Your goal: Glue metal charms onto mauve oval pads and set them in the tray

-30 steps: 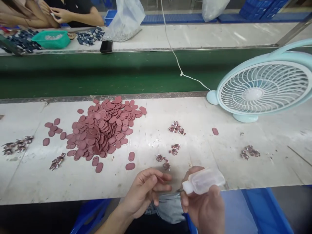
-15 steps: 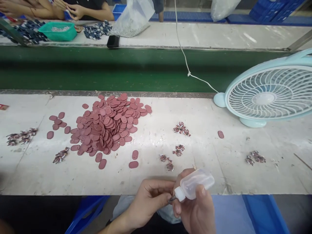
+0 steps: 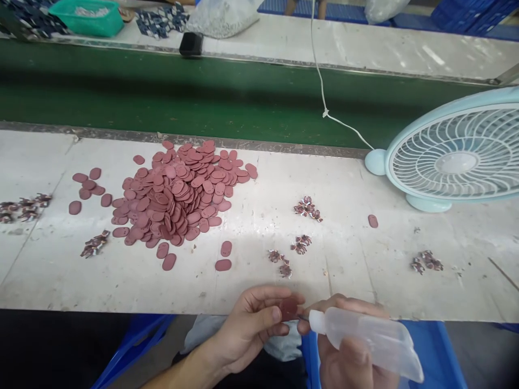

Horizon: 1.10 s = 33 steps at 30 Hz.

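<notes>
Between thumb and fingers, my left hand (image 3: 249,332) pinches a reddish-brown oval disc (image 3: 288,308) at the table's front edge. My right hand (image 3: 348,346) is closed around a translucent squeeze bottle (image 3: 368,337) with a white cap and a thin dark nozzle. The bottle lies nearly level, its nozzle tip at the disc's right side; whether it touches cannot be made out. Beyond my hands lie small brown-and-white figure-like pieces (image 3: 300,244) in little clusters. A large heap of the same oval discs (image 3: 174,200) is to the left, with two loose discs (image 3: 223,265) nearer me.
A light-blue fan (image 3: 458,162) stands at the right, its white cord (image 3: 323,97) running up across the green strip (image 3: 243,108). On the far table are a teal basket (image 3: 87,19), a black box (image 3: 191,44) and a clear bag (image 3: 223,19). A blue bin (image 3: 440,351) sits below the front edge.
The bottle has swung from tilted up to nearly level and moved right with my right hand. The disc in my left hand now shows. The whole view has tipped down slightly.
</notes>
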Tool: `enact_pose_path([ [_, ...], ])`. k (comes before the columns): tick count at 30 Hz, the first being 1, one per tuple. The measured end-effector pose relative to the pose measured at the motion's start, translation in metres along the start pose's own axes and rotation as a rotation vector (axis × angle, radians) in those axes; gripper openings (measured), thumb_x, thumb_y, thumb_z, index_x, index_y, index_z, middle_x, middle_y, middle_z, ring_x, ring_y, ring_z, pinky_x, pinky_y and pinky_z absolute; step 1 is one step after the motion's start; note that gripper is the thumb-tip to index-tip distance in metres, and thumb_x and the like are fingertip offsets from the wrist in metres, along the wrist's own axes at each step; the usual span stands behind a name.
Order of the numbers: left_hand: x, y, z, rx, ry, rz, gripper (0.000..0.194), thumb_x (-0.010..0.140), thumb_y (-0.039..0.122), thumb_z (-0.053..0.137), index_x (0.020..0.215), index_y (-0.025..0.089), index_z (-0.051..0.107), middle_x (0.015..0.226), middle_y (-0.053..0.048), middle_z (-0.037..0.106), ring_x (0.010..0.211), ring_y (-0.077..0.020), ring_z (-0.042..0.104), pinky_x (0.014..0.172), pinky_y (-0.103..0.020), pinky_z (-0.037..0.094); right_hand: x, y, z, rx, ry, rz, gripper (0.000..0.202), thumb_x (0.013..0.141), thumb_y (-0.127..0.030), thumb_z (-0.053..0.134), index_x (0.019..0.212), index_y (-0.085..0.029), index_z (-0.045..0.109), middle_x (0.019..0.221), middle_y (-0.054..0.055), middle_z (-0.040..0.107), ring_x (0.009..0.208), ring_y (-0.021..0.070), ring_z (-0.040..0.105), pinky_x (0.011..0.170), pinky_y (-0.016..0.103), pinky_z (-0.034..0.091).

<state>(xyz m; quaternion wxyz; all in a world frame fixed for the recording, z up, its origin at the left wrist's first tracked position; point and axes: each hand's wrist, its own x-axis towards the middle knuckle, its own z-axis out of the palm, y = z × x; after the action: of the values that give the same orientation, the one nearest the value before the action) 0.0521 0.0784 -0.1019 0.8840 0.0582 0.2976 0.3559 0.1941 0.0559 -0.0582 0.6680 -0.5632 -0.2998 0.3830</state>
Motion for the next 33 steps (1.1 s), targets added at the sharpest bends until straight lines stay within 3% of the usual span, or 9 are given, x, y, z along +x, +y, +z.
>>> enact_pose_path([
  [6, -0.002, -0.003, 0.001, -0.011, -0.019, 0.006, 0.026, 0.08, 0.023, 0.083, 0.106, 0.022, 0.08, 0.115, -0.01, 0.08, 0.086, -0.0158, 0.078, 0.071, -0.016, 0.055, -0.004, 0.004, 0.005, -0.118, -0.024, -0.109, 0.025, 0.089, -0.042, 0.072, 0.112, -0.033, 0.068, 0.08, 0.009, 0.068, 0.057, 0.0281, 0.063, 0.049, 0.047, 0.051],
  [15, -0.003, 0.003, 0.002, -0.011, -0.024, 0.009, 0.025, 0.08, 0.021, 0.083, 0.105, 0.021, 0.08, 0.113, -0.009, 0.08, 0.088, -0.0157, 0.078, 0.07, -0.015, 0.055, -0.007, 0.007, 0.01, -0.254, 0.019, -0.224, 0.019, 0.094, -0.033, 0.065, 0.112, -0.027, 0.066, 0.081, 0.006, 0.069, 0.056, 0.0236, 0.063, 0.049, 0.04, 0.049],
  [19, -0.004, 0.003, 0.003, -0.029, -0.03, 0.01, 0.025, 0.081, 0.022, 0.083, 0.105, 0.021, 0.08, 0.113, -0.009, 0.08, 0.086, -0.016, 0.078, 0.069, -0.015, 0.055, -0.004, 0.005, 0.011, -0.16, -0.033, -0.227, 0.018, 0.096, -0.032, 0.058, 0.113, -0.029, 0.065, 0.077, 0.006, 0.065, 0.057, 0.0261, 0.064, 0.046, 0.041, 0.049],
  [23, -0.004, 0.003, 0.003, -0.028, -0.018, 0.0, 0.025, 0.08, 0.021, 0.083, 0.105, 0.021, 0.08, 0.113, -0.008, 0.081, 0.085, -0.0144, 0.078, 0.07, -0.015, 0.055, -0.003, 0.004, 0.007, -0.217, -0.129, -0.183, 0.022, 0.096, -0.037, 0.058, 0.118, -0.032, 0.061, 0.082, 0.008, 0.068, 0.064, 0.0287, 0.066, 0.049, 0.042, 0.049],
  [33, -0.005, 0.002, 0.001, -0.027, 0.009, -0.007, 0.026, 0.08, 0.022, 0.084, 0.106, 0.021, 0.079, 0.115, -0.01, 0.08, 0.089, -0.0161, 0.077, 0.07, -0.016, 0.056, -0.003, -0.001, 0.0, -0.114, -0.167, -0.067, 0.019, 0.097, -0.041, 0.055, 0.115, -0.036, 0.059, 0.073, 0.006, 0.062, 0.066, 0.0312, 0.065, 0.055, 0.048, 0.052],
])
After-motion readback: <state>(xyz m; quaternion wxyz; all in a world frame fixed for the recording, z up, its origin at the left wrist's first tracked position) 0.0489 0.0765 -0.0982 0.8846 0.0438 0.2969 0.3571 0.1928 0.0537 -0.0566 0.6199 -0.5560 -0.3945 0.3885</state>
